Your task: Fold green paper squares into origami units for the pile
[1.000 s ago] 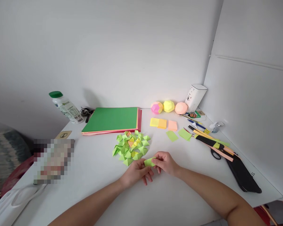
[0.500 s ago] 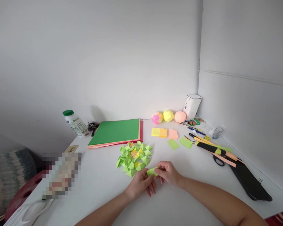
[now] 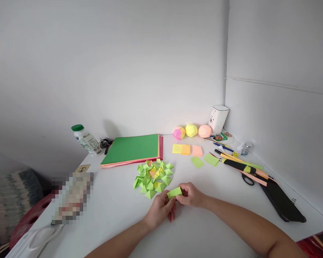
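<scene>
Between my two hands is a small green paper strip (image 3: 174,193), apparently a folded sticky note, held just above the white table (image 3: 118,204). My left hand (image 3: 160,208) pinches its left end between thumb and fingers. At the other end, my right hand (image 3: 191,195) grips it, thumb in front. Beyond my left hand lies a pile of folded paper pieces (image 3: 150,185), mostly green with a few yellow and orange ones. Two flat green paper sheets (image 3: 197,162) rest farther off to the right.
Green and red paper sheets (image 3: 134,147) are stacked at the back, near a tilted white bottle (image 3: 87,142). Three paper balls (image 3: 191,130) stand by the wall, behind yellow, orange and pink note pads (image 3: 181,149). Scissors (image 3: 248,180), a cutter (image 3: 237,165) and a black case (image 3: 281,202) lie right.
The green strip has turned so more of its face shows, and the right thumb has slid down to its lower edge. Both hands stay in about the same place.
</scene>
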The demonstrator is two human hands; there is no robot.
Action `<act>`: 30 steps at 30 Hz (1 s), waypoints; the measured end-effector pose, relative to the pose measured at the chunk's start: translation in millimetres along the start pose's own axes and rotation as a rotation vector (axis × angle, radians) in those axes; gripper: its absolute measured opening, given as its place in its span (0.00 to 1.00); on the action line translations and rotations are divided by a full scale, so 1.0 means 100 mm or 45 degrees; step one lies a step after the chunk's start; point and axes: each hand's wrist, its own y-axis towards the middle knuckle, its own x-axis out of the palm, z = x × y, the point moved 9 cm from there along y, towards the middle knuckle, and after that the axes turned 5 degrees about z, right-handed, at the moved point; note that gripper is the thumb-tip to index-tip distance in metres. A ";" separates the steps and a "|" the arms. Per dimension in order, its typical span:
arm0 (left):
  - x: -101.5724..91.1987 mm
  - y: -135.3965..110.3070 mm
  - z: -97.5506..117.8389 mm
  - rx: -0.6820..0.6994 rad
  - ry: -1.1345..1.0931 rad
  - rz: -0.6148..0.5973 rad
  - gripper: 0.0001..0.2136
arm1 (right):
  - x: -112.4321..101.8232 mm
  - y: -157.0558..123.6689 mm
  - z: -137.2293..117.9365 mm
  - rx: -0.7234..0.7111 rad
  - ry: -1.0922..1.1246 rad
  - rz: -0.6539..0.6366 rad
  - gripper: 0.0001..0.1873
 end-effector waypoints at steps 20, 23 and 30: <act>-0.05 -0.01 0.03 -0.018 -0.135 0.051 0.15 | -0.15 0.05 0.16 0.101 0.165 0.086 0.05; -0.07 -0.01 0.03 -0.022 -0.174 0.061 0.15 | -0.17 0.06 0.12 0.057 0.321 0.092 0.07; -0.04 -0.01 0.01 -0.024 -0.123 0.011 0.15 | -0.05 0.04 0.12 0.061 0.039 -0.009 0.06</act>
